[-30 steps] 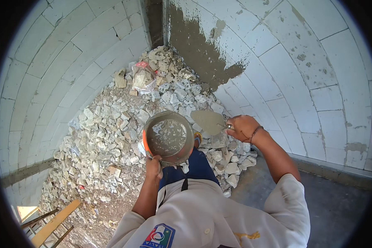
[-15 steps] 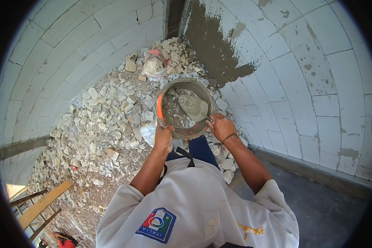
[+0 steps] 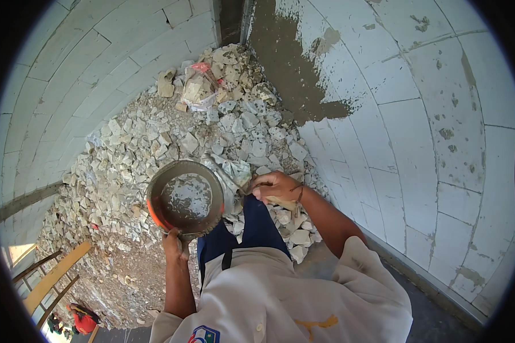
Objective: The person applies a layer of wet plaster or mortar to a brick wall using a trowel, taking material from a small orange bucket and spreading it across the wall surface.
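My left hand point(image 3: 174, 244) grips a grey, orange-marked bucket point(image 3: 216, 203) by its lower rim; wet grey mortar point(image 3: 186, 193) lies inside. My right hand point(image 3: 274, 188) is closed on a trowel point(image 3: 232, 180), whose pale handle shows under my fingers. Its mortar-coated blade is tilted just right of the bucket; whether it touches the rim I cannot tell. Beneath both hands are my dark-clad legs point(image 3: 257, 228) and broken rubble.
A rubble heap point(image 3: 120, 148) fills the corner between block walls point(image 3: 406, 160), with a plastic sack point(image 3: 199, 91) on it. Wet mortar point(image 3: 286, 63) coats part of the right wall. Wooden planks point(image 3: 57, 271) and a person in red point(image 3: 84, 320) are at lower left.
Over the last second the trowel went into the bucket, then came out to its right. The bucket rose toward the right, then moved back down and left in view.
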### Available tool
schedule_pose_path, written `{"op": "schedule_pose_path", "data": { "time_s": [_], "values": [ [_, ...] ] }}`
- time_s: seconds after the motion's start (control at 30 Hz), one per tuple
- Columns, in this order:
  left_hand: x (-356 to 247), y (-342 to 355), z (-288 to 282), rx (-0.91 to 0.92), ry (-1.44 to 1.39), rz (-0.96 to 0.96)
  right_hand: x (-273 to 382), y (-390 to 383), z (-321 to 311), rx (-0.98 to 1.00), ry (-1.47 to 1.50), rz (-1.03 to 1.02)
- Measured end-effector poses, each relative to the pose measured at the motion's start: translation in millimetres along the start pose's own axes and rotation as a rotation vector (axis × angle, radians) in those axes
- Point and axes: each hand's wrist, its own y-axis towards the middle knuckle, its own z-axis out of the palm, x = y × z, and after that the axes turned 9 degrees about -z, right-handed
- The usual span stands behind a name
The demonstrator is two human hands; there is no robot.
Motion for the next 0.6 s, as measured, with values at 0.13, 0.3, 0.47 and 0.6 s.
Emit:
{"op": "schedule_pose_path", "data": {
  "time_s": [0.13, 0.3, 0.47, 0.6],
  "values": [
    [5, 6, -1, -0.023, -0.044, -0.044, 6, -16, -179, -0.690, 0.055, 0.388],
    [-7, 4, 16, 0.049, 0.006, -0.051, 128, -91, -218, -0.999, -0.293, -0.255],
    [-27, 17, 37, 0.213, 0.051, -0.012, 188, -99, -51, -0.668, -1.105, 0.043],
    [-51, 26, 41, 0.337, 0.100, 0.011, 177, -59, 68, -0.310, -1.514, 0.256]
  ]
}}
